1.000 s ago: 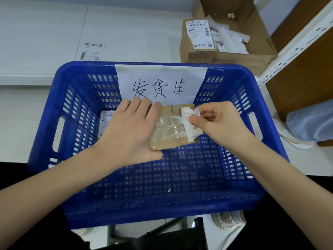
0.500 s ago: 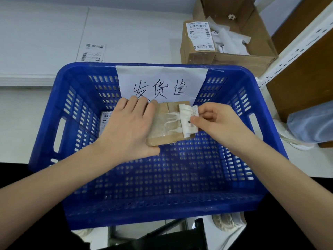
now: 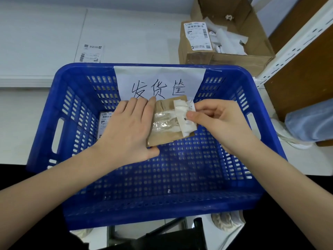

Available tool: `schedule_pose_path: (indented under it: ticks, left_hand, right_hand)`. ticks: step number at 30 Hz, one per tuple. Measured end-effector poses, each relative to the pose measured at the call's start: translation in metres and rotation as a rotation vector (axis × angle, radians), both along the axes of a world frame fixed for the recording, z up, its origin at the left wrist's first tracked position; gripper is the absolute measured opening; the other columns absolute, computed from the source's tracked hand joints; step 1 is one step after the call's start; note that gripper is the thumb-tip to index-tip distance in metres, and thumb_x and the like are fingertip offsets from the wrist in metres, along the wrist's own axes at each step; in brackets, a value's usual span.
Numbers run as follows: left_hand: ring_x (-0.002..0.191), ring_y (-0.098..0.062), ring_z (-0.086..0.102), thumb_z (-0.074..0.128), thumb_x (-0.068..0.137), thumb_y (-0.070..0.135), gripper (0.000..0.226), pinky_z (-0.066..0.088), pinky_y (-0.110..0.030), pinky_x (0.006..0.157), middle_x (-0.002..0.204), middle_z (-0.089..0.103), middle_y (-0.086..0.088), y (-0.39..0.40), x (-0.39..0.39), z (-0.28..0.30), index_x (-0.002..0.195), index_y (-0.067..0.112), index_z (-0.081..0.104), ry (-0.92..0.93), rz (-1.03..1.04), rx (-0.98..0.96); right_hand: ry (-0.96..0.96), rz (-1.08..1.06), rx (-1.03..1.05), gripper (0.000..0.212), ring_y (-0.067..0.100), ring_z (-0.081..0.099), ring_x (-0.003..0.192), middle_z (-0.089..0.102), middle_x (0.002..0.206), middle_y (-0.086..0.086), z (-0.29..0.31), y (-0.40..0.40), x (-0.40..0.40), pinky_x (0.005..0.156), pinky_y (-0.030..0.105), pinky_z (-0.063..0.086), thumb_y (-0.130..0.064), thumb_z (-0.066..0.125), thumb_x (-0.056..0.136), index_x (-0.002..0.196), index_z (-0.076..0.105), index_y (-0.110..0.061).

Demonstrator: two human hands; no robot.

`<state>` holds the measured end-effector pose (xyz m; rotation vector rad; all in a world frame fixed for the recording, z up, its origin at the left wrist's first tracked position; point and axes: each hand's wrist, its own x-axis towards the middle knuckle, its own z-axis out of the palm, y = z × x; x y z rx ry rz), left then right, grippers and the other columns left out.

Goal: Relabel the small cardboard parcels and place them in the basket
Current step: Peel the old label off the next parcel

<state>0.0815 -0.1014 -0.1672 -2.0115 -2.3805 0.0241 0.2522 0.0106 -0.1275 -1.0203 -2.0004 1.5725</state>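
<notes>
Over the blue basket (image 3: 234, 201), near its far wall with the handwritten paper sign (image 3: 159, 82), the small cardboard parcel (image 3: 166, 136) is held as before; a second labelled parcel (image 3: 104, 123) lies inside by the basket's left wall. The left hand (image 3: 128, 132) grips the parcel's left side, fingers curled over its far edge and thumb under the near edge. The right hand (image 3: 220, 121) pinches the crumpled old label (image 3: 183, 115), which is now peeled a little further toward the parcel's right edge than a second ago
</notes>
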Motion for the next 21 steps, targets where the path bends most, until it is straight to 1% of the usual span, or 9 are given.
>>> schedule_pose_path:
  ticks: [4, 6, 8, 9, 12, 14, 15, 18, 21]
  left_hand:
    - [0.088, -0.033, 0.053, 0.042, 0.053, 0.059, 0.1, 0.045, -0.041, 0.077, 0.103, 0.056, -0.017, 0.002, 0.0, -0.001, 0.128, -0.006, 0.045, -0.046, -0.009, 0.037]
    - [0.087, -0.032, 0.053, 0.044, 0.052, 0.059, 0.099, 0.043, -0.04, 0.077, 0.102, 0.056, -0.015, 0.003, 0.001, 0.0, 0.127, -0.005, 0.046, -0.07, -0.016, 0.076]
    - [0.087, -0.031, 0.052, 0.045, 0.052, 0.058, 0.097, 0.04, -0.038, 0.077, 0.101, 0.056, -0.014, 0.004, 0.003, 0.002, 0.127, -0.004, 0.048, -0.09, -0.019, 0.113]
    - [0.086, -0.03, 0.051, 0.045, 0.052, 0.058, 0.096, 0.038, -0.038, 0.076, 0.1, 0.055, -0.013, 0.005, 0.004, 0.004, 0.126, -0.003, 0.049, -0.095, -0.019, 0.124]
    - [0.084, -0.03, 0.051, 0.044, 0.052, 0.058, 0.094, 0.04, -0.038, 0.074, 0.097, 0.056, -0.013, 0.005, 0.006, 0.005, 0.124, -0.002, 0.052, -0.087, -0.016, 0.132]
    - [0.084, -0.031, 0.052, 0.043, 0.052, 0.058, 0.094, 0.04, -0.038, 0.074, 0.097, 0.056, -0.013, 0.005, 0.007, 0.006, 0.124, -0.002, 0.053, -0.082, -0.013, 0.131]
    - [0.084, -0.031, 0.052, 0.043, 0.052, 0.059, 0.095, 0.039, -0.038, 0.074, 0.097, 0.056, -0.013, 0.006, 0.008, 0.006, 0.124, -0.002, 0.053, -0.076, -0.009, 0.128]
    - [0.083, -0.032, 0.052, 0.04, 0.052, 0.061, 0.096, 0.038, -0.039, 0.074, 0.096, 0.056, -0.013, 0.008, 0.007, 0.005, 0.123, -0.002, 0.054, -0.031, 0.0, 0.102]
    - [0.081, -0.031, 0.053, 0.041, 0.051, 0.063, 0.097, 0.041, -0.038, 0.073, 0.093, 0.056, -0.013, 0.011, 0.005, 0.001, 0.121, -0.003, 0.056, 0.031, -0.004, 0.046]
  right_hand:
    - [-0.035, 0.01, 0.076, 0.015, 0.015, 0.069, 0.086, 0.075, 0.088, 0.0, 0.002, 0.002, 0.001, 0.083, 0.028, 0.055, -0.006, 0.06, 0.091, 0.092, 0.073, -0.014]
    - [-0.054, -0.029, 0.165, 0.017, 0.011, 0.067, 0.083, 0.073, 0.088, -0.001, 0.003, 0.006, 0.002, 0.079, 0.023, 0.053, -0.008, 0.06, 0.091, 0.09, 0.071, -0.02]
    - [-0.095, -0.067, 0.325, 0.019, 0.012, 0.064, 0.079, 0.072, 0.083, -0.002, 0.003, 0.011, 0.002, 0.072, 0.022, 0.052, -0.01, 0.063, 0.09, 0.087, 0.068, -0.028]
    - [-0.115, -0.075, 0.393, 0.018, 0.013, 0.063, 0.076, 0.071, 0.08, -0.002, 0.003, 0.012, 0.003, 0.069, 0.023, 0.052, -0.01, 0.063, 0.089, 0.088, 0.07, -0.027]
    - [-0.155, -0.077, 0.543, 0.011, 0.017, 0.061, 0.066, 0.068, 0.07, 0.004, -0.002, 0.013, 0.004, 0.063, 0.031, 0.051, -0.01, 0.063, 0.087, 0.084, 0.073, -0.011]
    - [-0.23, -0.057, 0.76, 0.017, 0.019, 0.056, 0.059, 0.064, 0.064, 0.005, -0.009, 0.013, 0.003, 0.059, 0.04, 0.049, -0.012, 0.058, 0.085, 0.075, 0.07, -0.005]
    - [-0.279, -0.04, 0.889, 0.018, 0.021, 0.054, 0.058, 0.06, 0.061, 0.005, -0.012, 0.012, 0.002, 0.054, 0.041, 0.048, -0.012, 0.055, 0.082, 0.072, 0.068, -0.004]
    - [-0.369, -0.039, 1.127, 0.015, 0.023, 0.047, 0.054, 0.051, 0.055, 0.005, -0.023, 0.008, -0.005, 0.039, 0.032, 0.042, -0.005, 0.058, 0.077, 0.062, 0.062, -0.004]
    - [-0.368, 0.011, 1.171, 0.021, 0.025, 0.05, 0.055, 0.052, 0.058, 0.006, -0.033, 0.003, -0.009, 0.038, 0.028, 0.04, -0.009, 0.051, 0.082, 0.067, 0.064, -0.003]
